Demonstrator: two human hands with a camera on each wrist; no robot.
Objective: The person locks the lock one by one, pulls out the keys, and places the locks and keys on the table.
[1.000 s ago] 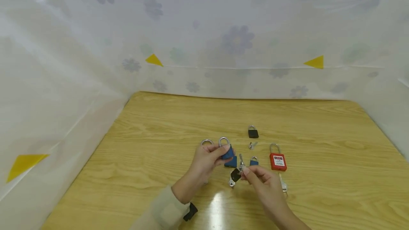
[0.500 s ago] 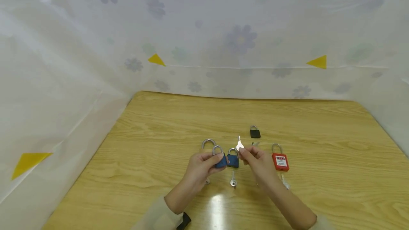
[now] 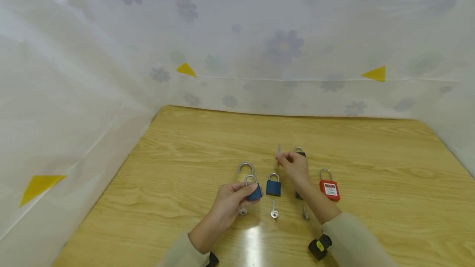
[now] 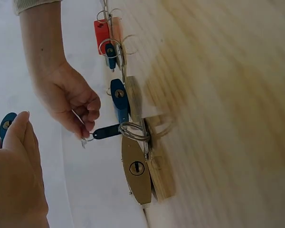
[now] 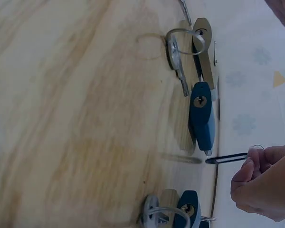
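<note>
My left hand [image 3: 227,203] grips a blue padlock [image 3: 254,193] by its body, its shackle pointing up. Farther out on the table side, my right hand [image 3: 295,169] pinches a silver key [image 3: 279,150]. A dark tag [image 5: 225,158] hangs from that key's ring in the right wrist view. Between the hands stands another blue padlock [image 3: 273,188] with a key [image 3: 274,214] in front of it. A brass padlock [image 4: 137,168] stands behind the held padlock. The black padlock [image 3: 299,153] is partly hidden by my right hand.
A red padlock [image 3: 330,190] lies right of my right forearm. One more key [image 3: 305,214] lies near that forearm, and another key [image 3: 242,211] is by my left hand. The forearm mostly covers a small padlock. A patterned white sheet [image 3: 237,44] rises behind the table [image 3: 193,143].
My right hand has carried the key forward, away from the left hand, to beside the black padlock. My left hand has shifted slightly left and nearer with the blue padlock.
</note>
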